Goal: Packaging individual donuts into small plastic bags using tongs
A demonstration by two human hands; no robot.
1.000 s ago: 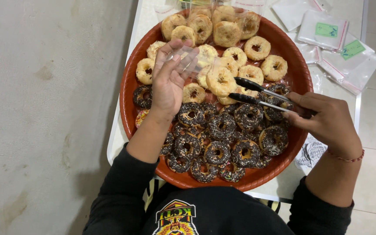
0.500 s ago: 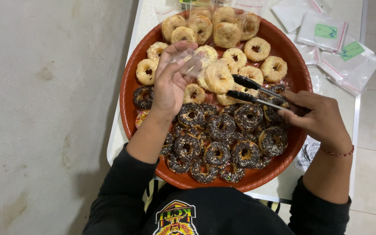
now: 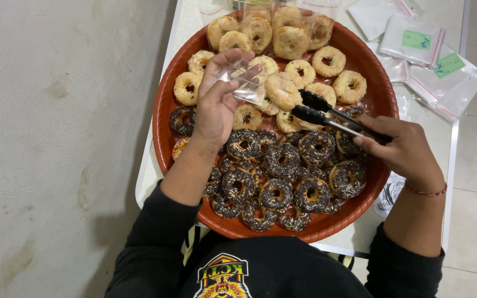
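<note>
The right hand (image 3: 401, 149) is gripping black tongs (image 3: 327, 114), tips narrowly parted beside a pale donut (image 3: 282, 91); the left hand (image 3: 219, 96) is holding a clear bag (image 3: 244, 80) just left of it.

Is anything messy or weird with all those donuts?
One pink-sprinkled donut sits alone at the tray's left rim, unlike the chocolate ones around it. Otherwise nothing is spilled. The left hand holds a clear bag; the right hand holds black tongs.
</note>
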